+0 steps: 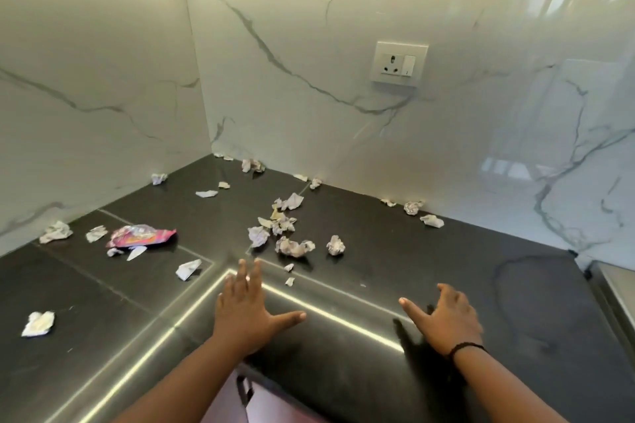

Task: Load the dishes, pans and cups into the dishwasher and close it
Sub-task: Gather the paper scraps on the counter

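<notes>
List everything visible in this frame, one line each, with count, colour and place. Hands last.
crumpled paper scraps: many, white-grey, scattered over the countertop, most near its middle and along the walls
wrapper: one, pink and shiny, left part of the countertop
countertop: one, dark, L-shaped in the corner
socket plate: one, white, on the back wall
marble wall panels: two, white with grey veins, meeting at the corner
wristband: one, black, right wrist
left hand: open, over the countertop
right hand: open, over the countertop

Bare forearms, no sleeves; 1 thin black band (464,347) circles the right wrist.
</notes>
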`<state>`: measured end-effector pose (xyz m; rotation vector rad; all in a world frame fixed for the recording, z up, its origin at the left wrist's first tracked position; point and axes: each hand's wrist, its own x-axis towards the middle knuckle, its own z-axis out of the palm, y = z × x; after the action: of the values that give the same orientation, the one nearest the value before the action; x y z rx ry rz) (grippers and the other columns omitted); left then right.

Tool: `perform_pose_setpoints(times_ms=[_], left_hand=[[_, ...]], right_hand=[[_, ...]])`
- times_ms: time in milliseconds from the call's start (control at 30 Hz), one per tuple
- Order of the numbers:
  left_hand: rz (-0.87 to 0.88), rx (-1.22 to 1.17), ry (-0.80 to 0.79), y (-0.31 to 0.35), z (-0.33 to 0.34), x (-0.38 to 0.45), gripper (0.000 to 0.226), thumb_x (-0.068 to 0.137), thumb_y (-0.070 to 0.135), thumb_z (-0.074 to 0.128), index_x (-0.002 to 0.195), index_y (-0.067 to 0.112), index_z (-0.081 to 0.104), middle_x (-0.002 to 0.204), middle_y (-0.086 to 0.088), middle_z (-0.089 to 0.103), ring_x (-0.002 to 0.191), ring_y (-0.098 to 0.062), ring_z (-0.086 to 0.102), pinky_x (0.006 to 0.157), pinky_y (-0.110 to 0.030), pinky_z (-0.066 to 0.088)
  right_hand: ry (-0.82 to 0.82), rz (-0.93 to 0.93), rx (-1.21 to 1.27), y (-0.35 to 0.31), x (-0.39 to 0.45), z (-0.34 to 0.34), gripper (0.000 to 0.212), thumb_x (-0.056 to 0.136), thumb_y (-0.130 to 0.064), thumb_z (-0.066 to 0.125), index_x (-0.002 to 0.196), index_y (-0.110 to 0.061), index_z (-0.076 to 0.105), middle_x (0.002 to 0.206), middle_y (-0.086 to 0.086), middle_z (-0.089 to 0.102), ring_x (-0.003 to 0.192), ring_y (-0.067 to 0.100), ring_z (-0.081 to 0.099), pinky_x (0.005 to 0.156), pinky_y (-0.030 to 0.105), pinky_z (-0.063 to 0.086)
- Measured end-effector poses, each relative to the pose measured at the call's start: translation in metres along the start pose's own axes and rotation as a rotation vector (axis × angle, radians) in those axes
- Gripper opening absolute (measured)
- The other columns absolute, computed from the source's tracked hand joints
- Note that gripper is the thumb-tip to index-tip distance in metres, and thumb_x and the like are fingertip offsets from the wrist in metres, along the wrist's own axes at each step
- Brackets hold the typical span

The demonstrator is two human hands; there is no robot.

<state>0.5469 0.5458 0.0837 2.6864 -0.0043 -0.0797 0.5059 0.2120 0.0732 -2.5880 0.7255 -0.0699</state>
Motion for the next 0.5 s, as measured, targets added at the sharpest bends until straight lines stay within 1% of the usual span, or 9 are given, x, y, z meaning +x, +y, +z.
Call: perform_pose_setpoints(times_ms=[67, 133, 200, 300, 333, 400, 500], left_hand=[[-0.029, 0.035, 0.021, 0.002, 0.008, 0.027, 0.142, 0.038, 0.103, 0.033, 0.147, 0.03, -0.024, 0.157, -0.001, -0.025, 0.146, -0.029, -0.014, 0.119, -0.048, 0.005], [-0.059, 0.05, 0.04, 0.004, 0.01, 0.048, 0.144, 0.035, 0.104, 0.031, 0.147, 0.03, -0.023, 0.158, -0.001, -0.023, 0.146, -0.03, -0.012, 0.119, -0.049, 0.006], [-0.094, 0.044, 0.07, 0.009, 0.013, 0.072, 0.144, 0.036, 0.103, 0.033, 0.148, 0.03, -0.019, 0.158, 0.001, -0.021, 0.147, -0.029, -0.01, 0.119, -0.049, 0.007], [-0.111, 0.072, 0.085, 0.015, 0.013, 0.101, 0.141, 0.037, 0.103, 0.033, 0.149, 0.032, -0.018, 0.158, 0.004, -0.022, 0.147, -0.028, -0.01, 0.118, -0.048, 0.006], [-0.116, 0.082, 0.081, 0.018, 0.013, 0.111, 0.141, 0.037, 0.103, 0.033, 0.148, 0.033, -0.018, 0.158, 0.005, -0.021, 0.147, -0.027, -0.011, 0.119, -0.048, 0.005], [-0.11, 0.084, 0.073, 0.02, 0.013, 0.131, 0.14, 0.037, 0.102, 0.035, 0.148, 0.035, -0.018, 0.158, 0.006, -0.021, 0.147, -0.028, -0.011, 0.118, -0.048, 0.005], [-0.041, 0.105, 0.042, 0.021, 0.013, 0.158, 0.139, 0.04, 0.102, 0.038, 0.146, 0.035, -0.024, 0.157, 0.005, -0.023, 0.147, -0.028, -0.011, 0.118, -0.049, 0.009]], right_hand=[[0.038, 0.042, -0.059, 0.01, 0.038, 0.002, 0.104, 0.066, -0.089, 0.038, 0.144, -0.022, 0.025, 0.149, 0.009, 0.03, 0.135, 0.032, 0.031, 0.109, 0.047, 0.032], [0.075, 0.069, -0.098, 0.012, 0.072, 0.0, 0.107, 0.065, -0.091, 0.035, 0.145, -0.02, 0.024, 0.15, 0.011, 0.028, 0.136, 0.035, 0.028, 0.111, 0.047, 0.028], [0.088, 0.084, -0.084, 0.014, 0.114, -0.002, 0.107, 0.065, -0.09, 0.036, 0.145, -0.019, 0.024, 0.15, 0.013, 0.027, 0.137, 0.036, 0.027, 0.112, 0.048, 0.027], [0.114, 0.022, -0.031, 0.008, 0.175, -0.005, 0.105, 0.067, -0.085, 0.042, 0.144, -0.015, 0.028, 0.15, 0.015, 0.029, 0.139, 0.036, 0.025, 0.115, 0.047, 0.024], [0.117, -0.005, -0.019, 0.003, 0.196, -0.006, 0.103, 0.068, -0.082, 0.046, 0.143, -0.013, 0.031, 0.148, 0.017, 0.033, 0.139, 0.035, 0.027, 0.115, 0.047, 0.025], [0.134, -0.034, 0.003, -0.009, 0.231, -0.007, 0.097, 0.069, -0.078, 0.053, 0.138, -0.011, 0.038, 0.141, 0.019, 0.042, 0.133, 0.036, 0.036, 0.11, 0.048, 0.033], [0.134, -0.023, 0.059, -0.033, 0.271, -0.001, 0.095, 0.065, -0.079, 0.058, 0.132, -0.014, 0.044, 0.133, 0.02, 0.048, 0.124, 0.038, 0.044, 0.102, 0.048, 0.041]])
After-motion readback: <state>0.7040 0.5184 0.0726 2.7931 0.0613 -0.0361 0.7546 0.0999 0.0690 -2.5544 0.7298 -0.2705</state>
